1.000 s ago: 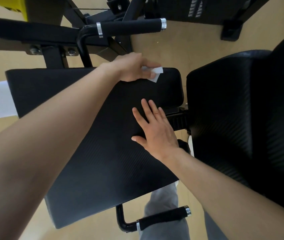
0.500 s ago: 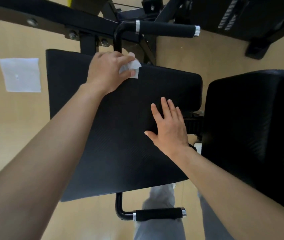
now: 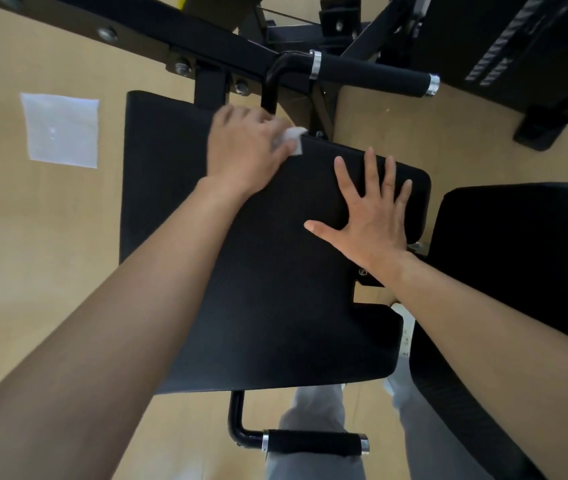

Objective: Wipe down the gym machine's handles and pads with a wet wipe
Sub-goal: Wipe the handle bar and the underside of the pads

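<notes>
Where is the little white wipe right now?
In the head view, the small white wet wipe is pinched under the left hand, at the far edge of the flat black textured pad, below the upper black foam handle.

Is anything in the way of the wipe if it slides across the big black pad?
Yes. The right hand lies flat, fingers spread, on the pad, just to the right of the wipe that the left hand holds. It covers that part of the pad, so the wipe cannot reach there.

Both hands on pad; wipe under left hand; right hand beside.
</notes>
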{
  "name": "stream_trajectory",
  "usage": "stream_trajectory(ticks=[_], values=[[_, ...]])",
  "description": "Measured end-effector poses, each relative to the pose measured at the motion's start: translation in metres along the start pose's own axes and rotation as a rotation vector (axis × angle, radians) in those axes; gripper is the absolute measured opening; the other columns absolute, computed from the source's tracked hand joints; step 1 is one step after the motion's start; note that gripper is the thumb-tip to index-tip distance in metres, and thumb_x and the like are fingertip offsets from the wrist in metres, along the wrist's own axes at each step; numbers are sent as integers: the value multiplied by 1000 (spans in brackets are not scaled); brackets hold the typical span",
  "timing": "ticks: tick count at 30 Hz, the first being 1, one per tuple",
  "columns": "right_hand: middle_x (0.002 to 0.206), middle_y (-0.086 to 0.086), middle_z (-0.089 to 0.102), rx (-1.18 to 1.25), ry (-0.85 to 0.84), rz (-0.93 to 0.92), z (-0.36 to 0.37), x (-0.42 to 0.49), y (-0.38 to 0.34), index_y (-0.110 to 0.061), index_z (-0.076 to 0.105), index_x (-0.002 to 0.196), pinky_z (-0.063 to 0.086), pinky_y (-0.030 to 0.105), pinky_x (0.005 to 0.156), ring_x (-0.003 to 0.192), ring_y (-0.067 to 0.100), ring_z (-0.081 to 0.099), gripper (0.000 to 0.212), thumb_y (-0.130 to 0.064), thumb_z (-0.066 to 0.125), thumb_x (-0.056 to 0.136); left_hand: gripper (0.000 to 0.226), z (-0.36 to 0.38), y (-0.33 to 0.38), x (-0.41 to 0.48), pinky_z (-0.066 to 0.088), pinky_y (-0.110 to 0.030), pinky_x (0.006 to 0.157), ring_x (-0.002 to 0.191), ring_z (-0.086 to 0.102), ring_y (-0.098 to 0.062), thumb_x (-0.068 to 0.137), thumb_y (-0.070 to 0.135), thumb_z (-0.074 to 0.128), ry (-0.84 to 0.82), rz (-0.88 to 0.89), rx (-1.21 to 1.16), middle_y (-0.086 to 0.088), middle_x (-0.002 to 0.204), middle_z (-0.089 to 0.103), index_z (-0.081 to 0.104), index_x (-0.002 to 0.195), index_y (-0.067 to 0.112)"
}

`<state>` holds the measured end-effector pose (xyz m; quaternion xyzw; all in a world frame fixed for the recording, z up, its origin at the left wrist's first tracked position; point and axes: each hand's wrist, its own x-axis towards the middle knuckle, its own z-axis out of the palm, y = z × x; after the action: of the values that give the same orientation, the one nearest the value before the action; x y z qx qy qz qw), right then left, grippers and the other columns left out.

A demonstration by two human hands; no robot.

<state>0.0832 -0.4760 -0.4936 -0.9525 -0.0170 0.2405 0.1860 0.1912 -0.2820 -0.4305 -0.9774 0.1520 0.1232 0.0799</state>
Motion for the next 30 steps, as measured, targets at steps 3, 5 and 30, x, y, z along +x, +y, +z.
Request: stream_trajectory(ticks=[3, 5, 30], values=[[170, 11, -14, -15, 17, -9, -3, 1, 1, -40, -12, 160, 6, 69, 121, 155, 42, -13, 111, -95, 33, 74, 45, 3, 5, 3, 29, -50, 118, 127, 56, -30, 103, 56, 39, -37, 62, 12, -4, 130, 66, 60, 135, 33], [170, 11, -14, -18, 8, -7, -4, 2, 2, -40, -13, 159, 6, 69, 121, 155, 42, -13, 112, -95, 34, 74, 49, 1, -9, -1, 26, -49, 119, 129, 55, -29, 104, 59, 34, -27, 9, 31, -4, 130, 66, 61, 135, 33], [170, 11, -17, -17, -55, -7, -12, 5, 2, -41, -17, 158, 7, 68, 122, 154, 43, -15, 114, -94, 39, 74, 51, -9, -74, -17, 24, -51, 119, 136, 42, -35, 107, 38, 25, 91, -423, 125, -15, 138, 58, 61, 131, 12]])
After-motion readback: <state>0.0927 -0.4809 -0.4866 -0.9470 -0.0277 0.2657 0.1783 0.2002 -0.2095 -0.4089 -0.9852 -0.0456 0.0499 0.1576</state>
